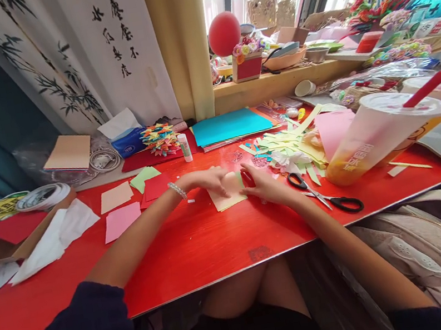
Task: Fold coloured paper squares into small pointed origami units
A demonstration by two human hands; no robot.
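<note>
Pale yellow paper squares (230,201) lie on the red table in front of me, with a light green edge showing at their right side. My left hand (211,180), a beaded bracelet at its wrist, rests on the paper with thumb and fingers apart. At the right edge of the paper is my right hand (265,184); its thumb and forefinger are spread and touch the edge. A glue stick (185,148) stands upright beyond my left hand. Black-handled scissors (312,192) lie partly open to the right of my right hand.
Pink paper (122,221), red, peach and green squares lie on the left. Blue sheets (231,125) and a colourful folded-paper ball (160,139) are at the back. Pale green strips (285,146) are heaped on the right, beside a large plastic drink cup (368,140) with a red straw.
</note>
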